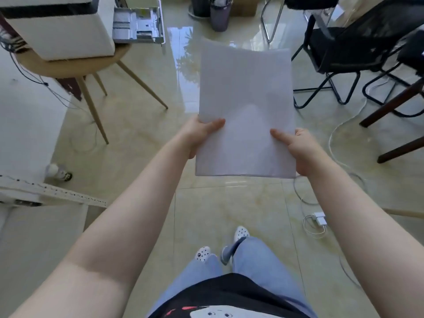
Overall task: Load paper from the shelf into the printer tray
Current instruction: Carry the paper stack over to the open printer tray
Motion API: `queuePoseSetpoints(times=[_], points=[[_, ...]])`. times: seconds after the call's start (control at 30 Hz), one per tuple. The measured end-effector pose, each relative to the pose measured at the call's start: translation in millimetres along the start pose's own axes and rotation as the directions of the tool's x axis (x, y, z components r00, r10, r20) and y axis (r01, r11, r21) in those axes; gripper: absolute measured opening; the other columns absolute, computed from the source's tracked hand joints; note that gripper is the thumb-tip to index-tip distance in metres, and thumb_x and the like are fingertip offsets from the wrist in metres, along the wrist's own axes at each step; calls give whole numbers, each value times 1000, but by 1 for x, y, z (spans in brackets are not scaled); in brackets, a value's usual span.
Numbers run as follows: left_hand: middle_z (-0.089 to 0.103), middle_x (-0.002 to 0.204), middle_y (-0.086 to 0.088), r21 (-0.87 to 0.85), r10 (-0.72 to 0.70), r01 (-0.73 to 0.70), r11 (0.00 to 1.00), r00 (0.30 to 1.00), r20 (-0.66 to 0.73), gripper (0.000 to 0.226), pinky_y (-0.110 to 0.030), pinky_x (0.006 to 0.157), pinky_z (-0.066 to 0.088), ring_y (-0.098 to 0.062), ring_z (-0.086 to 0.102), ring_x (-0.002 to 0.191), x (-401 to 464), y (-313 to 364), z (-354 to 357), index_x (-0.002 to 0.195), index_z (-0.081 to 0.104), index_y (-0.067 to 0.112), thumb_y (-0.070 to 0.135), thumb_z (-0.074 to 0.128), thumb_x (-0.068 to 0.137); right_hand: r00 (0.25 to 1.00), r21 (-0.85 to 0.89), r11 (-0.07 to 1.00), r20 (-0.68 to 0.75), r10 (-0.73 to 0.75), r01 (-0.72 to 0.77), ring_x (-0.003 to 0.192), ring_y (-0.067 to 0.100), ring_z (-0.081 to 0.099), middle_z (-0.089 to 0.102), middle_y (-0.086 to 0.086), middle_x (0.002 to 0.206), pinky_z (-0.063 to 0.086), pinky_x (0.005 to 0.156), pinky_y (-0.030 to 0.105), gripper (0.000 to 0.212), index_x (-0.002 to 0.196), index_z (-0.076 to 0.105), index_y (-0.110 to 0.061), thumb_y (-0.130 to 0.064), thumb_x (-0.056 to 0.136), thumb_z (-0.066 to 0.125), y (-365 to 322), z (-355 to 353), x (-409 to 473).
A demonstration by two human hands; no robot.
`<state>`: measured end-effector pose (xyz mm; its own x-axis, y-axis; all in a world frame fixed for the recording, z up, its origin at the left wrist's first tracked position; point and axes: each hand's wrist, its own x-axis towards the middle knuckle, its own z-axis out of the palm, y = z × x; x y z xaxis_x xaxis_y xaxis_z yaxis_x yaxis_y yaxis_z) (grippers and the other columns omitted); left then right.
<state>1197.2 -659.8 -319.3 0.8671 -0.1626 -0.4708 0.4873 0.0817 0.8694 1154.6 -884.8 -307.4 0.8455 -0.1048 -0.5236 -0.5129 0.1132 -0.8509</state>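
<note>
Head camera looks down on both hands closed on a stack of white paper (246, 106), held out level above the tiled floor (229, 203). Left hand (197, 136) pinches the near left edge, thumb on top; right hand (298, 150) clamps the near right edge likewise. All the fingers beneath the sheets are hidden. Up at the far left, the printer (59, 26) sits on a round wooden table (68, 63), its top cut off by the frame, with its grey tray (140, 24) pulled open and well apart from the paper.

Matt white paper stack (246, 106), glossy marbled floor tiles (229, 207), wooden table legs (91, 106).
</note>
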Motion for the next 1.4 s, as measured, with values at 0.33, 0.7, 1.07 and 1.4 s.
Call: queuePoseSetpoints(times=[0.33, 0.7, 1.07, 1.4], points=[[70, 94, -3, 2, 28, -28, 1000, 998, -49, 21, -32, 70, 56, -16, 70, 76, 199, 79, 84, 104, 63, 10, 17, 67, 85, 999, -74, 997, 38, -25, 27, 46, 7, 67, 70, 2, 71, 54, 43, 22, 10, 97, 62, -6, -14, 92, 58, -127, -75, 186], [70, 92, -2, -82, 42, -53, 995, 991, -131, 17, -29, 66, 60, -10, 71, 68, 385, 171, 132, 103, 62, 11, 15, 64, 86, 994, -166, 985, 105, -17, 34, 44, 9, 65, 65, 8, 80, 54, 42, 23, 18, 104, 61, -3, -15, 91, 61, -253, -108, 389], [69, 93, -3, -108, 18, -36, 994, 987, -162, 29, -37, 81, 58, -15, 69, 74, 600, 276, 114, 115, 59, 5, 14, 63, 88, 992, -204, 979, 125, 26, 0, 45, 10, 66, 69, 2, 71, 56, 44, 25, 12, 98, 63, -4, -14, 91, 61, -375, -78, 603], [72, 86, 2, -175, 43, -96, 980, 957, -286, 8, -30, 70, 60, -10, 71, 68, 747, 359, 62, 95, 64, 13, 13, 62, 88, 958, -271, 962, 282, 55, 25, 42, 9, 65, 70, -5, 54, 53, 41, 22, 10, 82, 62, -9, -12, 91, 60, -475, -10, 780]])
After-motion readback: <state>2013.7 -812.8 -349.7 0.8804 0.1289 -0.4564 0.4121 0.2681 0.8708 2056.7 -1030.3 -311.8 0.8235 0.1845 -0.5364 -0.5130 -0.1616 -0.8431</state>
